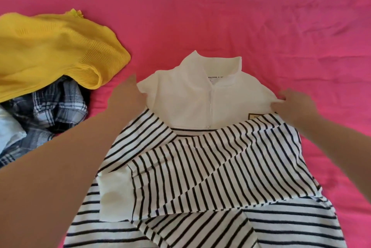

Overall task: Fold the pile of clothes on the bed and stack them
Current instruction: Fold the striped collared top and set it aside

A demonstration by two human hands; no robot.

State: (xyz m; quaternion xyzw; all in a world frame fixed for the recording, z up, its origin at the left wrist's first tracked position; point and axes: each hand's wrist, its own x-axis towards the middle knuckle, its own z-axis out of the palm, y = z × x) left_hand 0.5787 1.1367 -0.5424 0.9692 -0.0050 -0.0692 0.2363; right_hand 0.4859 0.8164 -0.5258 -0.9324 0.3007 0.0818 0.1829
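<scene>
Pink sheet (200, 7) holds dark-striped white top (210, 167), yellow knit (50, 47), grey plaid shirt (54, 111).

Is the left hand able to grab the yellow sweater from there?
Probably yes: the left hand lies near the yellow sweater, only bare sheet between. The right hand pinches the striped top.

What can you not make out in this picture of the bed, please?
Head view:
Striped top: hem cut off by the bottom edge.
Collar label: print too small.
Checked shirt: partly hidden under the yellow jumper.
Pale blue cloth: cut by left edge.
Left hand: blurred, grip unclear.
</scene>
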